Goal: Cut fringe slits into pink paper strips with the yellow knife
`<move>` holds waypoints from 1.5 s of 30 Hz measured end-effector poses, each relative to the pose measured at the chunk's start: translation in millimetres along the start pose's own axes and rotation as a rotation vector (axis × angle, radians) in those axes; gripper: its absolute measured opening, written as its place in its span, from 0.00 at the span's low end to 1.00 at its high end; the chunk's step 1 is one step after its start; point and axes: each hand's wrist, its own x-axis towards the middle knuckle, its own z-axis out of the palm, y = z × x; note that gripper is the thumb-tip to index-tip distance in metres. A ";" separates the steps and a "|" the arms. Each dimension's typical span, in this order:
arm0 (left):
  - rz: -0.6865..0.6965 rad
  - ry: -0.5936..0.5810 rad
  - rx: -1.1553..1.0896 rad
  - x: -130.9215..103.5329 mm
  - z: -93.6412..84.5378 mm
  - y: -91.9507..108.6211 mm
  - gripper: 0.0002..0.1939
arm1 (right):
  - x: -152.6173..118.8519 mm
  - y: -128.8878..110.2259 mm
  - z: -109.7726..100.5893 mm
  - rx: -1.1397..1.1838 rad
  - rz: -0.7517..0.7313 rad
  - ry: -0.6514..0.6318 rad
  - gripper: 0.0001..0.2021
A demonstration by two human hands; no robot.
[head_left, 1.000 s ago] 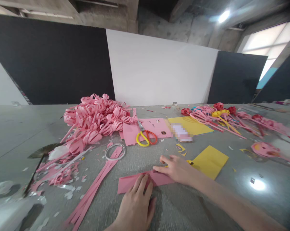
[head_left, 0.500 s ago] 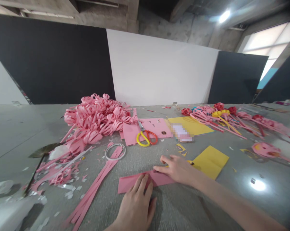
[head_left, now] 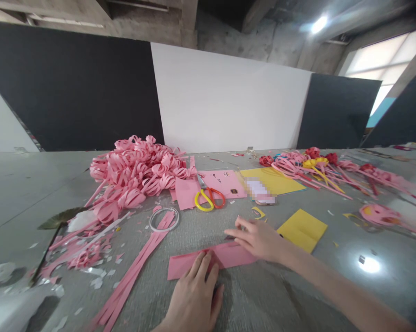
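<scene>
A folded pink paper strip (head_left: 180, 266) lies crosswise on the grey surface in front of me. My left hand (head_left: 198, 288) rests flat on it, fingers stretched forward over its middle. At the strip's right end my right hand (head_left: 259, 237) hovers over or touches the paper, with the index finger pointing left and other fingers bent; a small dark thing shows under its fingertips, too small to name. Scissors (head_left: 209, 198) with one yellow and one red handle lie beyond, on pink paper (head_left: 187, 192). A yellow sheet (head_left: 302, 230) is just right of my right hand.
Pink paper flowers (head_left: 135, 166) are heaped at the back left. A tape ring (head_left: 164, 219) sits on long pink strips (head_left: 138, 272). A phone (head_left: 261, 191) lies on yellow paper (head_left: 284, 180). Red, pink and yellow paper flowers (head_left: 314, 162) lie back right; scraps litter the left.
My right hand has lifted slightly off the strip's top edge and its fingers have bent more. My left hand stays on the paper. The whole view has shifted slightly.
</scene>
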 end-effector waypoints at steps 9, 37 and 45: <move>0.055 -0.066 -0.116 2.7 -3.5 1.1 0.20 | 6.6 -16.9 1.6 0.245 0.249 0.051 0.23; 0.041 -0.030 -0.195 2.2 -3.0 1.7 0.19 | 10.3 -32.3 10.4 0.007 0.192 0.078 0.22; -0.034 -0.011 -0.164 -0.1 -2.5 0.6 0.21 | 6.5 -13.8 -2.3 -0.066 0.181 0.179 0.09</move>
